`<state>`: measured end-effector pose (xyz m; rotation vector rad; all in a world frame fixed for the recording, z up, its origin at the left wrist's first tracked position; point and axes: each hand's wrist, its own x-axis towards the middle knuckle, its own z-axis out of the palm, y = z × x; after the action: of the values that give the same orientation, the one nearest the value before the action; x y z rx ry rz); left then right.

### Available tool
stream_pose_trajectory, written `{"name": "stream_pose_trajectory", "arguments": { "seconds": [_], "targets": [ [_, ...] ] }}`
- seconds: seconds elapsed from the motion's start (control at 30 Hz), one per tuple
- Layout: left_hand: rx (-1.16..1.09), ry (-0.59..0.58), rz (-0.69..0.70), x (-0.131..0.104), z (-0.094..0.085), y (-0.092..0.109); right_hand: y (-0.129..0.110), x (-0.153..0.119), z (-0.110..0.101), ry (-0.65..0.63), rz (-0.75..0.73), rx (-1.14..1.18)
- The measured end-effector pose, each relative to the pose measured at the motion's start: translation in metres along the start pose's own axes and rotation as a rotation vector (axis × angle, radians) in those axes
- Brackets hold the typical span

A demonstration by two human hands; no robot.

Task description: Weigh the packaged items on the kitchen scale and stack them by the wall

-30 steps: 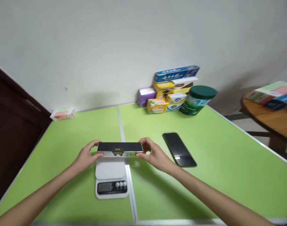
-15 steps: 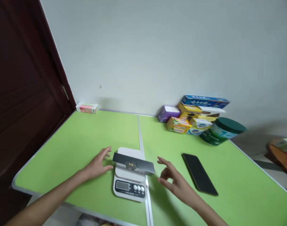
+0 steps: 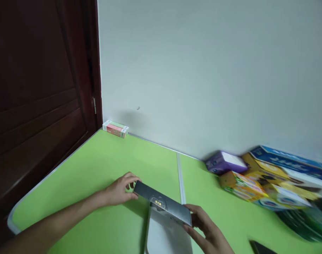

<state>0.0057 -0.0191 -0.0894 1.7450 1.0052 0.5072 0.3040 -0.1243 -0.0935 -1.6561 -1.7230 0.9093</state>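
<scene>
A long dark grey box (image 3: 163, 203) with small gold marks hangs over a white kitchen scale (image 3: 166, 234). My left hand (image 3: 123, 189) pinches its left end between thumb and fingers. At the box's right end, my right hand (image 3: 205, 227) grips with the thumb below and the fingers behind. Only the scale's pale top plate shows; its display is out of the frame.
A pink and green box (image 3: 115, 129) lies by the wall at the back left. At the right stand a purple box (image 3: 225, 162), an orange box (image 3: 242, 186), a blue box (image 3: 290, 162) and a blurred green tub (image 3: 306, 220). A black phone (image 3: 261, 247) shows at the bottom edge.
Both hands have closed on the ends of the dark box, which has risen off the scale. The view has turned left, so the other items appear farther right and lower.
</scene>
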Motion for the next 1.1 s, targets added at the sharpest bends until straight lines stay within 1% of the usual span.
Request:
{"name": "stream_pose_trajectory", "arguments": {
  "seconds": [0.1, 0.13, 0.23, 0.3, 0.37, 0.43, 0.53, 0.57, 0.63, 0.7, 0.77, 0.87, 0.93, 1.1],
  "targets": [
    [-0.108, 0.133, -0.065, 0.029, -0.045, -0.017, -0.016, 0.07, 0.021, 0.023, -0.041, 0.03],
    [-0.146, 0.205, -0.079, 0.042, -0.06, -0.024, -0.021, 0.097, 0.031, 0.03, -0.057, 0.044],
    [-0.177, 0.504, -0.086, 0.084, -0.106, -0.049, -0.042, 0.182, 0.063, 0.08, -0.144, 0.066],
    [-0.155, 0.668, -0.085, 0.115, -0.139, -0.062, -0.059, 0.238, 0.082, 0.143, -0.225, 0.064],
    [-0.12, 0.767, -0.099, 0.146, -0.173, -0.071, -0.074, 0.289, 0.096, 0.196, -0.269, 0.039],
    [-0.083, 0.866, -0.101, 0.177, -0.205, -0.079, -0.088, 0.334, 0.107, 0.226, -0.287, 0.048],
    [-0.058, 0.984, -0.081, 0.217, -0.244, -0.091, -0.099, 0.386, 0.12, 0.257, -0.304, 0.048],
    [-0.061, 1.007, -0.072, 0.228, -0.253, -0.096, -0.101, 0.398, 0.124, 0.266, -0.306, 0.04],
    [-0.076, 1.03, -0.06, 0.246, -0.265, -0.108, -0.101, 0.417, 0.131, 0.28, -0.293, 0.018],
    [-0.093, 1.035, -0.059, 0.259, -0.27, -0.119, -0.097, 0.428, 0.136, 0.287, -0.272, -0.007],
    [-0.109, 1.027, -0.061, 0.266, -0.271, -0.129, -0.091, 0.434, 0.14, 0.283, -0.258, -0.03],
    [-0.134, 1.004, -0.061, 0.271, -0.27, -0.139, -0.084, 0.437, 0.143, 0.266, -0.259, -0.055],
    [-0.15, 0.99, -0.061, 0.272, -0.27, -0.142, -0.083, 0.438, 0.143, 0.26, -0.26, -0.063],
    [-0.187, 0.981, -0.061, 0.271, -0.273, -0.136, -0.089, 0.44, 0.137, 0.234, -0.23, -0.069]
  ]
}}
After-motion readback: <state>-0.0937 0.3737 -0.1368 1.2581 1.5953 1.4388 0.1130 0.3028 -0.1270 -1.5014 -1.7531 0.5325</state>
